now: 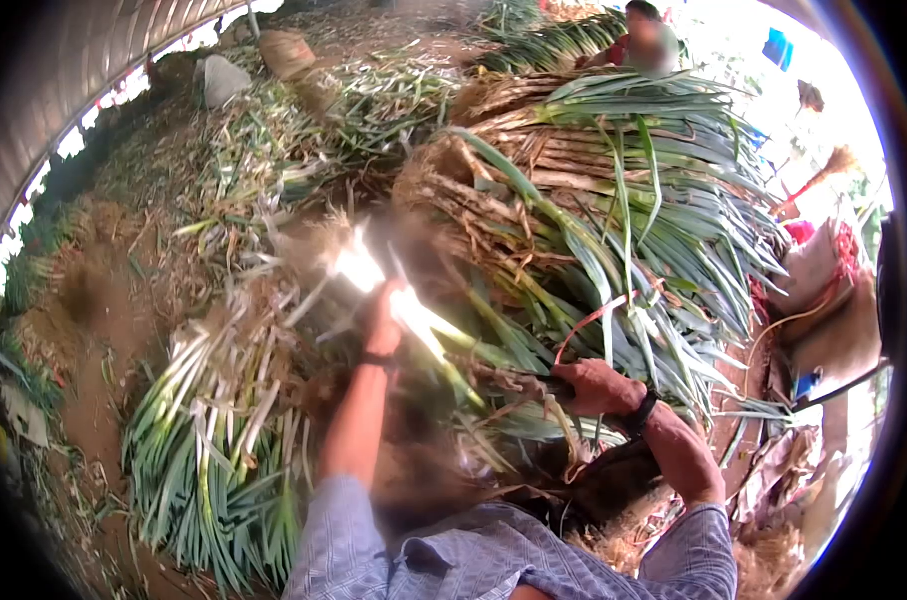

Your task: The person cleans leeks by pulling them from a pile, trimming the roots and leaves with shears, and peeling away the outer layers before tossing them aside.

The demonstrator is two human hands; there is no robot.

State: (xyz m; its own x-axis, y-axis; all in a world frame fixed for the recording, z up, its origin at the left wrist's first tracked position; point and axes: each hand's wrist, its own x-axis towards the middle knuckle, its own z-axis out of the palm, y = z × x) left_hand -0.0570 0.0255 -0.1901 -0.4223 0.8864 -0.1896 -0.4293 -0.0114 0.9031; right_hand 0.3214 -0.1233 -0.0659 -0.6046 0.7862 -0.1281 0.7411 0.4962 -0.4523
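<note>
My left hand (384,322), with a dark band at the wrist, is closed around a few long green onions (432,328). Their white stems and roots point away from me, glaring bright in the sunlight, and the green leaves trail back toward my right. Closed in a fist, my right hand (602,388) grips a dark handle (554,384) at its left side; I cannot tell what tool it belongs to. A large pile of unpeeled green onions (574,190) with brown stems rises just beyond both hands. Left of my left forearm lies a bundle of cleaned green onions (219,430).
Peeled-off leaves and husks (304,150) cover the ground ahead and to the left. Another person (649,42) is behind the pile. A stuffed sack (824,280) stands at the right, and a pale sack (222,80) lies far left.
</note>
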